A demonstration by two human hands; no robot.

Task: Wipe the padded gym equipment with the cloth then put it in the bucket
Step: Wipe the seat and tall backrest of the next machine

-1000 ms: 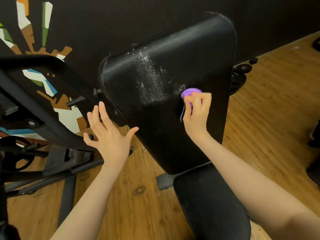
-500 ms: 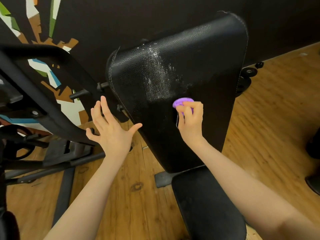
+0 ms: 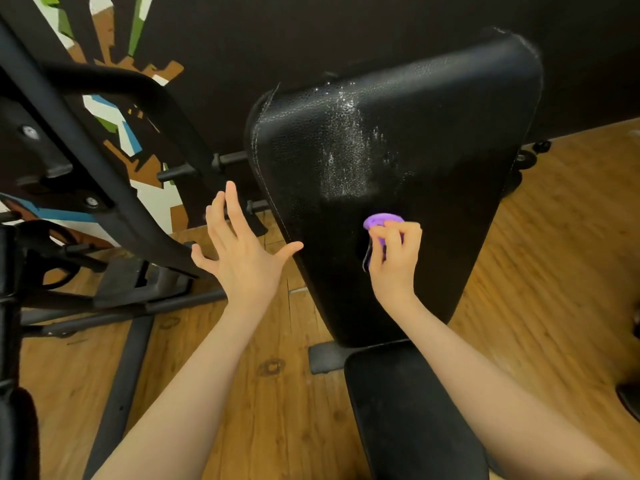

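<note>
Cloth (image 3: 381, 225), purple, bunched in right hand (image 3: 393, 258), has slid down backrest pad (image 3: 450, 161); wet streak now above fingers. Left hand (image 3: 239, 254) spread, idle alongside. Wiping unfinished; no bucket visible.

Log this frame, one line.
step: wiping | right hand: grips cloth on backrest | left hand: open, free | bucket: unseen

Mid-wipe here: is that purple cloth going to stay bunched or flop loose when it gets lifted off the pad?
Probably floppy: a loose edge of the cloth hangs below the right hand, which bunches it. Likely light, since fingertips alone hold it. The back pad glistens wet, so it may be damp and clingy.
</note>
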